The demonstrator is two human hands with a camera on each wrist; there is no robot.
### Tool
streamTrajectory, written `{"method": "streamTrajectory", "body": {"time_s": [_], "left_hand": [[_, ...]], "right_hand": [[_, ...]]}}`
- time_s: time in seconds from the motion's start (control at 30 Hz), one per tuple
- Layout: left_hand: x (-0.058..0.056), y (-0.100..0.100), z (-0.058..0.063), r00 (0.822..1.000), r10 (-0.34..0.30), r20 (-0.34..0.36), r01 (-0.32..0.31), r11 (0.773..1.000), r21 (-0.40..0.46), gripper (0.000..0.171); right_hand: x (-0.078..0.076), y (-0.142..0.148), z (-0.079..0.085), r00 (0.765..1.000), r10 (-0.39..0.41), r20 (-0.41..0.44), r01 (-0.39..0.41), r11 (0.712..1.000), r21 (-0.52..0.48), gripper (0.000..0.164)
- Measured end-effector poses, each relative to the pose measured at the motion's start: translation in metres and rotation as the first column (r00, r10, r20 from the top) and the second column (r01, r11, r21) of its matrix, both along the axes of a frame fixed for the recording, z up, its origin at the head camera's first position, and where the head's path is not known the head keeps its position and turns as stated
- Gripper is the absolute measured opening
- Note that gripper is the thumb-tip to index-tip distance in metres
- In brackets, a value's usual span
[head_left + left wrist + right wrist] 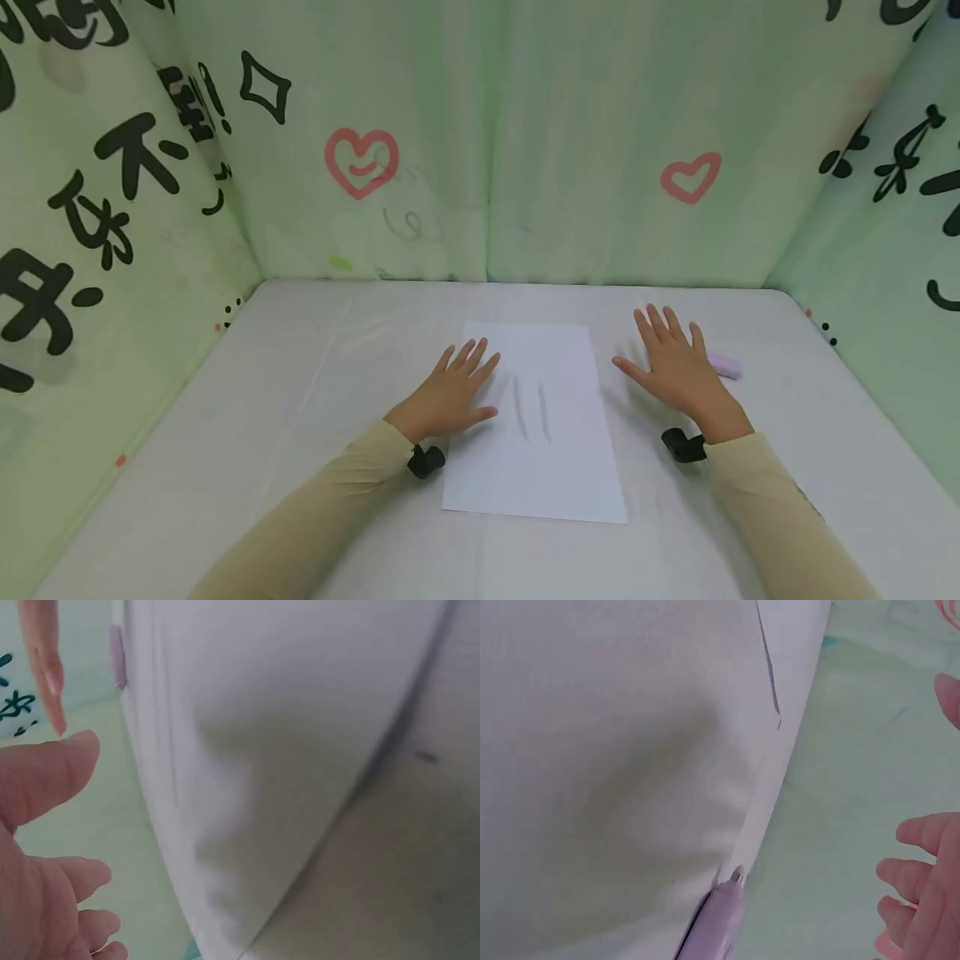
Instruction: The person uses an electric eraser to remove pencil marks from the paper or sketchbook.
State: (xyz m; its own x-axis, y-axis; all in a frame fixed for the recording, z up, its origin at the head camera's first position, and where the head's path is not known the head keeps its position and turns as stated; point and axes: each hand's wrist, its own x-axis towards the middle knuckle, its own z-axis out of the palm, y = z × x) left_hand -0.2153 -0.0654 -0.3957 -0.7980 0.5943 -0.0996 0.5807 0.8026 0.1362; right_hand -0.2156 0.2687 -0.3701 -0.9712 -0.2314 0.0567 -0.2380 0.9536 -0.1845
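Note:
A white sheet of paper (536, 483) lies on the table, with two faint, roughly parallel grey lines (544, 412) along its middle. My left hand (450, 396) is over the sheet's left edge, fingers spread and holding nothing; its shadow falls on the paper in the left wrist view. Off the sheet's right side, my right hand (678, 371) is held above the table, also spread and bare. Just beyond it lies a light purple bar-shaped thing (726, 366), partly hidden by that hand. The right wrist view shows this purple thing (714, 922) with a narrow silvery tip.
A white cover (360, 333) spreads over the table. Pale green curtains (585, 167) with black characters and red hearts close in the back and both sides. Each wrist wears a small black device, such as the left one (426, 461).

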Motion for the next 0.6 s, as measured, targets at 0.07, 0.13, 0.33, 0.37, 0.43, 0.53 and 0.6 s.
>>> {"method": "streamTrajectory", "body": {"time_s": [0.07, 0.13, 0.33, 0.37, 0.43, 0.53, 0.6], "left_hand": [[0.001, 0.000, -0.001, 1.000, -0.013, 0.004, 0.013, 1.000, -0.018, 0.078], [0.002, 0.000, -0.002, 1.000, -0.030, 0.006, 0.030, 0.999, -0.042, 0.079], [0.005, 0.001, -0.003, 0.996, -0.092, -0.004, 0.091, 0.991, -0.096, 0.081], [0.004, 0.001, -0.003, 0.995, -0.102, -0.006, 0.101, 0.990, -0.103, 0.081], [0.004, 0.001, -0.005, 0.992, -0.124, -0.009, 0.122, 0.986, -0.115, 0.081], [0.004, 0.001, -0.007, 0.988, -0.151, 0.007, 0.151, 0.981, -0.126, 0.081], [0.005, 0.001, -0.008, 0.986, -0.163, 0.021, 0.164, 0.978, -0.129, 0.081]], "right_hand": [[-0.001, 0.006, 0.001, 1.000, 0.005, 0.003, -0.005, 1.000, 0.007, 0.089], [-0.002, 0.013, 0.001, 1.000, 0.007, 0.016, -0.007, 1.000, 0.017, 0.089], [-0.005, 0.039, 0.005, 0.998, 0.009, 0.064, -0.012, 0.999, 0.043, 0.087], [-0.006, 0.043, 0.006, 0.997, 0.009, 0.073, -0.012, 0.999, 0.041, 0.087], [-0.008, 0.052, 0.006, 0.996, 0.011, 0.092, -0.015, 0.999, 0.040, 0.086], [-0.010, 0.064, 0.004, 0.993, 0.016, 0.113, -0.021, 0.999, 0.044, 0.082], [-0.011, 0.072, 0.001, 0.993, 0.021, 0.118, -0.027, 0.998, 0.054, 0.079]]}}
